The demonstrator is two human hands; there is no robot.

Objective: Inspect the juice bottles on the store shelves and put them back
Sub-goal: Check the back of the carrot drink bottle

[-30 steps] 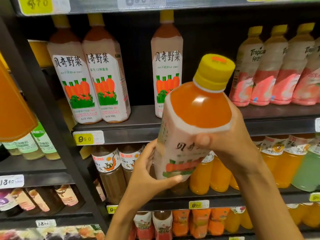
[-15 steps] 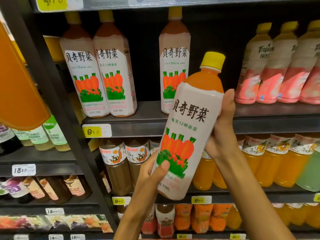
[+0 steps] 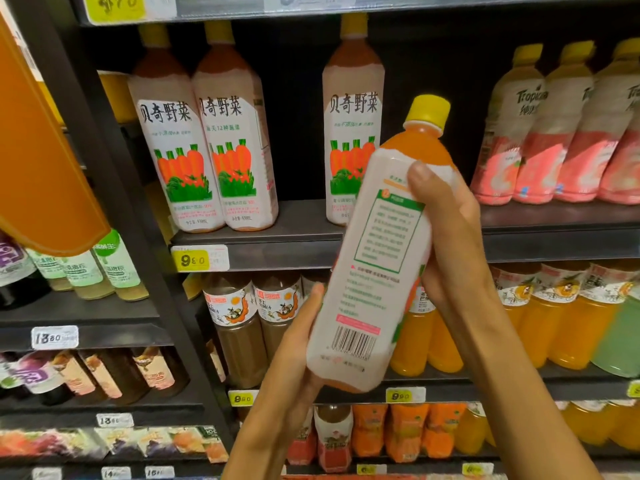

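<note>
I hold a tall carrot juice bottle [image 3: 377, 258] with a yellow cap in front of the shelves, tilted with its cap up and to the right. Its back label with green text box and barcode faces me. My left hand [image 3: 294, 344] grips the bottle's lower end from the left, thumb along its side. My right hand [image 3: 450, 233] grips the upper half from the right, thumb laid across the top of the label. Three matching carrot bottles [image 3: 207, 147] stand on the shelf [image 3: 298, 247] behind, with a gap between the second and third.
Pink Tropicana bottles [image 3: 540, 133] fill the shelf's right side. Below stand brown juice bottles [image 3: 239, 327] and orange ones [image 3: 568, 320]. A large orange sign [image 3: 41, 161] hangs at the left. Yellow price tags [image 3: 194, 259] line the shelf edges.
The bottle has been turned about its long axis: its front carrot label faced me before, now the back label and barcode do. Both hands shifted their hold with it.
</note>
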